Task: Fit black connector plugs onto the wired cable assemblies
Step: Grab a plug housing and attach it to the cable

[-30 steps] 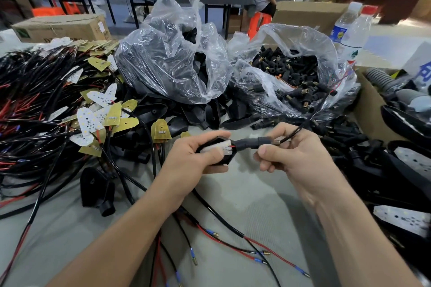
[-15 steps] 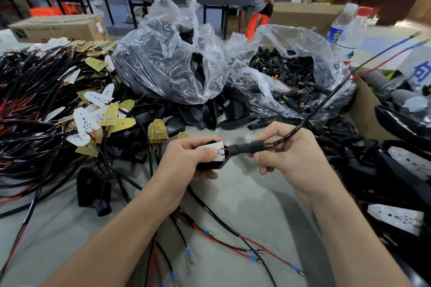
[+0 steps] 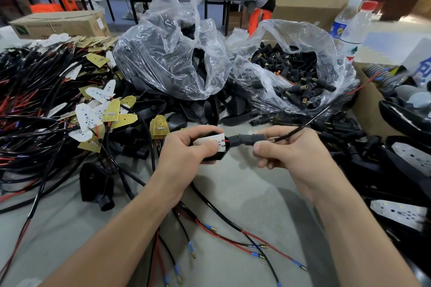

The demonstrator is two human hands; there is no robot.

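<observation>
My left hand (image 3: 184, 154) grips a black housing (image 3: 215, 155) with a white LED board (image 3: 210, 141) on top, thumb pressed on the board. My right hand (image 3: 286, 154) holds a black connector plug (image 3: 245, 140) pushed up against the housing's right end. A black cable (image 3: 310, 121) leaves the plug and runs up to the right. An open clear bag of black plugs (image 3: 296, 77) lies behind my hands. Wired cable assemblies (image 3: 35, 105) with boards are heaped at the left.
A second clear bag (image 3: 168, 58) of black parts stands centre back. Loose red and black wires (image 3: 233, 240) with crimped tips lie on the grey table between my forearms. A lone black housing (image 3: 96, 184) sits left. A cardboard box (image 3: 370, 109) and water bottles (image 3: 352, 25) are right.
The plug has closed up against the housing. The cable's far end, which swung high to the right half a second ago, has dropped lower. Both hands stay in place.
</observation>
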